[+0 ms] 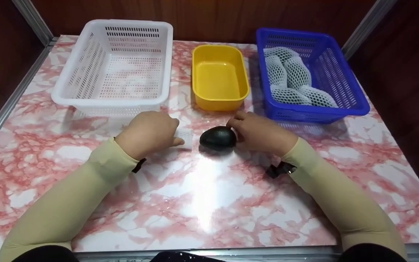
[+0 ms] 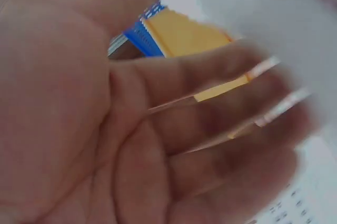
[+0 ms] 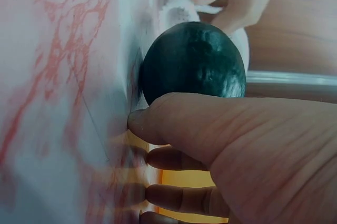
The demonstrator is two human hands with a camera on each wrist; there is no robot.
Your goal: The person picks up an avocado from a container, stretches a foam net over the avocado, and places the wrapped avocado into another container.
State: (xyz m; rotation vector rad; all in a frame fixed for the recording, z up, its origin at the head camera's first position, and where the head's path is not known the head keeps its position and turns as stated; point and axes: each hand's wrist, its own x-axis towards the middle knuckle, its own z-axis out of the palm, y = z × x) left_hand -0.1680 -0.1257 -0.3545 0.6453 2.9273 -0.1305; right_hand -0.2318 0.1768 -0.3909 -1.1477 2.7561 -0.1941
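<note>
A dark, smooth, egg-shaped fruit like an avocado [image 1: 218, 138] lies on the marbled tabletop. At its right end is my right hand [image 1: 258, 131]. In the right wrist view the thumb [image 3: 174, 121] lies along the near side of the dark fruit [image 3: 194, 63], while the other fingers extend down to the table surface. My left hand [image 1: 147, 133] is left of the fruit, over a thin whitish piece [image 1: 184, 139] on the table. The left wrist view shows its palm [image 2: 142, 129] empty and its fingers loosely extended, with a blurred white thing [image 2: 263, 8] beyond the fingertips.
Behind my left hand stands a white perforated basket [image 1: 133, 102]. A yellow tub [image 1: 221, 103] is at the back centre. At the back right, a blue basket [image 1: 304, 115] holds several items in white foam netting [image 1: 296, 72]. Wooden panels border the table.
</note>
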